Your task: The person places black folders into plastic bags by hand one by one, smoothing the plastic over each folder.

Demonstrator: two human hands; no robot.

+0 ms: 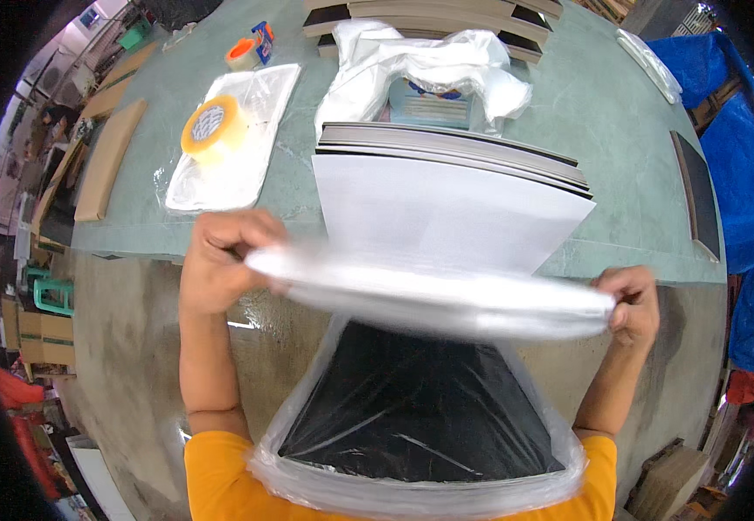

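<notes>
My left hand (pixel 229 260) and my right hand (pixel 633 304) are both closed on opposite ends of a clear plastic bag (pixel 429 300), pulling its edge taut between them. That edge is blurred by motion. Below it, toward my body, a flat black panel (pixel 420 399) lies inside the wrinkled plastic, with loose film around its sides. Just beyond the held edge, a stack of thin panels (pixel 451 208) rests on the table, its white face toward me and its lower part hidden by the bag.
On the green table (pixel 611 113) lie a yellowish tape roll (pixel 212 130) on flat plastic bags (pixel 264 104), an orange-and-blue tape dispenser (pixel 251 50), crumpled plastic (pixel 360 69) and stacked boards (pixel 438 22). A dark board (pixel 694 195) is at the right edge, near blue tarpaulin (pixel 746 174).
</notes>
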